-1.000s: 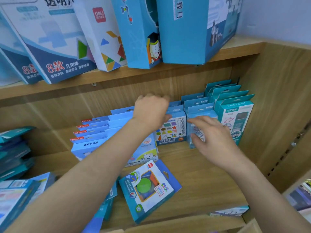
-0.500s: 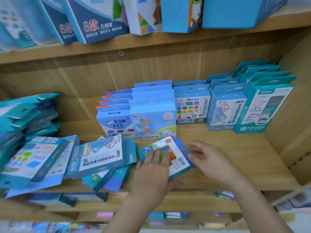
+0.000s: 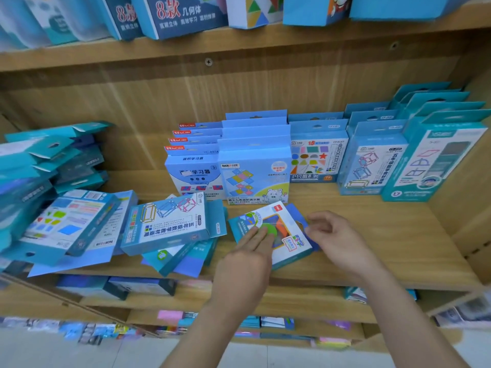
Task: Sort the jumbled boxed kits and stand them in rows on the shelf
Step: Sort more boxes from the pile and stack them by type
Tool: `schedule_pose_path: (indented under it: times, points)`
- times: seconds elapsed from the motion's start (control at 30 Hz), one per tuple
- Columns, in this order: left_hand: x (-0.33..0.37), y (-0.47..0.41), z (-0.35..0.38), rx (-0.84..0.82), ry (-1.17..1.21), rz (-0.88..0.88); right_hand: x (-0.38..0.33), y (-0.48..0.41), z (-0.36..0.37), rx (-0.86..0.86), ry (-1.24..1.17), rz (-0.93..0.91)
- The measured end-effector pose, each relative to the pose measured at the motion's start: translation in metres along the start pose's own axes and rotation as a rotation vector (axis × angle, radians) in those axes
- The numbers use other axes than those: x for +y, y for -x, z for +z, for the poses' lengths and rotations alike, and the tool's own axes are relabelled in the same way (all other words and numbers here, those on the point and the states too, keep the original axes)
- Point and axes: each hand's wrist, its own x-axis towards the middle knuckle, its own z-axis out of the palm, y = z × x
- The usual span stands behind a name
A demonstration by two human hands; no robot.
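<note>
A flat blue kit with a green disc on its front (image 3: 285, 235) lies on the wooden shelf (image 3: 372, 235) near the front edge. My left hand (image 3: 248, 264) rests on its left part with straight fingers. My right hand (image 3: 336, 240) touches the kit's hang tab at its right end, fingers loosely curled. Behind stand rows of upright boxed kits (image 3: 255, 168). A jumbled pile of kits (image 3: 164, 224) lies flat to the left.
Leaning teal boxes (image 3: 47, 160) fill the shelf's far left. Tall teal boxes (image 3: 435, 155) stand against the right wall. Larger boxes (image 3: 183, 17) line the shelf above. Lower shelves (image 3: 292, 301) hold more packs.
Both hands came down from the standing rows to the flat kit at the front. The view tilted downward and closed in on it.
</note>
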Motion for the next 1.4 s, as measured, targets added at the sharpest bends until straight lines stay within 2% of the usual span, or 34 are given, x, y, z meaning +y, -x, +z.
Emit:
schedule_pose_path:
  times: [0.13, 0.23, 0.37, 0.5, 0.57, 0.7, 0.9, 1.17, 1.33, 1.4]
  points:
    - [0.003, 0.009, -0.008, -0.043, 0.175, -0.041, 0.004, -0.006, -0.014, -0.089, -0.079, 0.125]
    - [0.008, 0.016, -0.006, -0.046, 0.424, -0.119, 0.001, 0.006, -0.020, -0.195, -0.176, 0.114]
    - [0.016, 0.014, -0.008, -0.035, 0.519, -0.106, -0.010, 0.025, -0.018, -0.265, -0.292, 0.073]
    - [0.023, 0.010, -0.030, -0.043, 0.527, -0.056, -0.026, 0.036, -0.025, -0.052, -0.151, -0.070]
    - [0.023, 0.005, -0.046, 0.030, 0.486, -0.058, -0.045, 0.040, -0.039, 0.023, -0.046, -0.189]
    - [0.016, -0.009, -0.088, 0.229, 0.479, -0.110, -0.088, 0.049, -0.059, -0.001, 0.060, -0.400]
    - [-0.015, -0.018, -0.149, 0.216, 0.577, -0.186, -0.142, 0.048, -0.040, -0.083, 0.193, -0.646]
    - [-0.086, -0.024, -0.234, 0.348, 0.441, -0.257, -0.229, 0.024, 0.039, -0.191, 0.225, -0.893]
    - [-0.142, -0.050, -0.256, 0.378, 0.138, -0.253, -0.273, -0.013, 0.099, -0.168, 0.266, -0.976]
    - [-0.167, -0.064, -0.263, 0.342, -0.012, -0.249, -0.286, -0.032, 0.119, -0.166, 0.290, -0.970]
